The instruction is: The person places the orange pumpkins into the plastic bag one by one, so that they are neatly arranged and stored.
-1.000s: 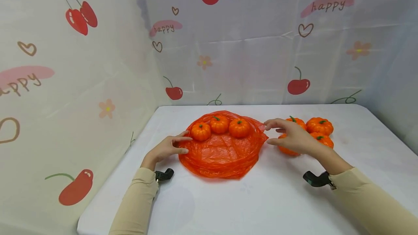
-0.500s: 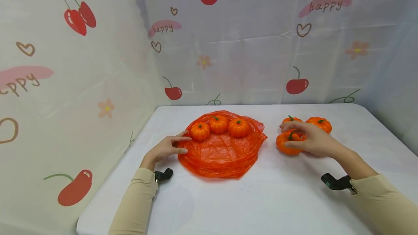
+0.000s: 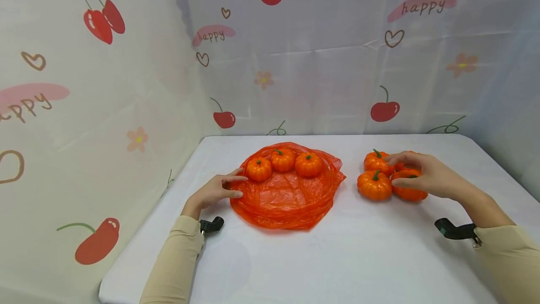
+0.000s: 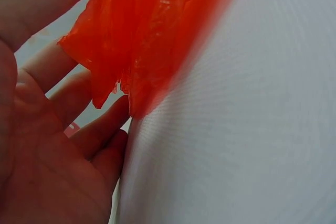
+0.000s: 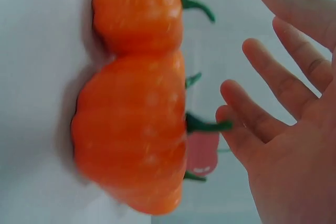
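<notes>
An orange-red plastic bag (image 3: 287,201) lies spread on the table, with three small orange pumpkins (image 3: 309,164) along its far side. My left hand (image 3: 213,194) is at the bag's left edge with loose fingers; in the left wrist view some fingers (image 4: 47,69) lie behind the crinkled plastic. On the right, several more pumpkins with green stems stand in a cluster, the front left pumpkin (image 3: 374,185) fully visible. Over the cluster's right side hovers my right hand (image 3: 434,176), partly hiding the pumpkins behind it. The right wrist view shows its fingers spread beside the pumpkins (image 5: 131,124), apart from them.
The white table (image 3: 295,266) carries the bag and the cluster, with a gap between them. A printed cloth wall (image 3: 320,69) stands behind the table and another along its left side. Each wrist bears a black camera mount (image 3: 455,229).
My right hand has moved right, from beside the bag's right edge to over the right part of the pumpkin cluster. The left hand, the bag and the pumpkins have stayed in place.
</notes>
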`<state>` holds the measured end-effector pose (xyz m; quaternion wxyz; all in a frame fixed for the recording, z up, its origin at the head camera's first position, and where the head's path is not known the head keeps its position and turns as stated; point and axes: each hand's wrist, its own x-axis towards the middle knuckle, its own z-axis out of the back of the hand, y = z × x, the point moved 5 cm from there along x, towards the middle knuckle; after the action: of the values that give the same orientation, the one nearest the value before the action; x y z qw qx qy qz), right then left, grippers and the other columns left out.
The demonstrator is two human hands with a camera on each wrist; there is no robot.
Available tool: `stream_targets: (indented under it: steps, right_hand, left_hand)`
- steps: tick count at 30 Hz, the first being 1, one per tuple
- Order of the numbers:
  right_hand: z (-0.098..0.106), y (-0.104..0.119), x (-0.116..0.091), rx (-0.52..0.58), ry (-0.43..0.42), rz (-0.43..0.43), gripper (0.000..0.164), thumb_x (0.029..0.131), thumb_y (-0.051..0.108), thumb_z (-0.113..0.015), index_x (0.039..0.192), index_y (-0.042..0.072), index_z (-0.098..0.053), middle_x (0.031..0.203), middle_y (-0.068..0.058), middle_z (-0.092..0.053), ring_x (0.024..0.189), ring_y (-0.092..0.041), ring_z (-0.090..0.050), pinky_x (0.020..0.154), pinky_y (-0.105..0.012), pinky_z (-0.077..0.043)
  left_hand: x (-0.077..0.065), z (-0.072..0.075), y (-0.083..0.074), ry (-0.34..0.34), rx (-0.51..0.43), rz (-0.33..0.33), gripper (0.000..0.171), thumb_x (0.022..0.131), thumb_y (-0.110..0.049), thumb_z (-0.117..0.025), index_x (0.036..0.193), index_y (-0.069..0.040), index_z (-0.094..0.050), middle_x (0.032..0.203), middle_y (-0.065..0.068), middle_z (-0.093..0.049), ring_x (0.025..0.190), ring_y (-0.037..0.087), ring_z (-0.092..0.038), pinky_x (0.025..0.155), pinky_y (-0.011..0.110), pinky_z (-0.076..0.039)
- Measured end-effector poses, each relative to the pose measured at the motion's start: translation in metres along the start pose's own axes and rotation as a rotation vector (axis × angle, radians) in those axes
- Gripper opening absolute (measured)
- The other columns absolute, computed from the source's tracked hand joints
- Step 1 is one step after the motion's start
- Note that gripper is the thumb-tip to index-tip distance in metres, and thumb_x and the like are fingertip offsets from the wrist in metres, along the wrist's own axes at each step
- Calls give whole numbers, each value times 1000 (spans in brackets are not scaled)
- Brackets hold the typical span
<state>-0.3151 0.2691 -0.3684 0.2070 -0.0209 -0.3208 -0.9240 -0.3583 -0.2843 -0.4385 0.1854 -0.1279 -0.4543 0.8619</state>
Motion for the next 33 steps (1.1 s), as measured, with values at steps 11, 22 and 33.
stream_targets:
  steps: [11,22,33]
  right_hand:
    - [9,-34,-9,47,15,-38,53,86,28,-85,131,12,-63,137,-14,-61,129,-43,-53,101,-69,-46]
    - [10,-53,-18,65,-15,-20,51,82,25,-88,125,8,-67,122,12,-65,105,21,-49,87,-3,-42]
    - [2,-70,-19,81,33,-96,48,81,28,-88,122,12,-68,125,18,-58,106,21,-43,87,-5,-44]
  left_hand:
    - [0,0,2,-7,9,-3,53,90,-27,-80,141,-22,-66,169,2,-33,159,33,-21,127,57,-24]
    - [0,1,1,-2,12,-4,54,89,-28,-81,140,-23,-66,169,4,-33,160,32,-21,127,54,-26]
    - [1,0,0,-4,-8,-13,54,88,-24,-83,139,-18,-67,168,6,-35,159,32,-22,128,53,-24]
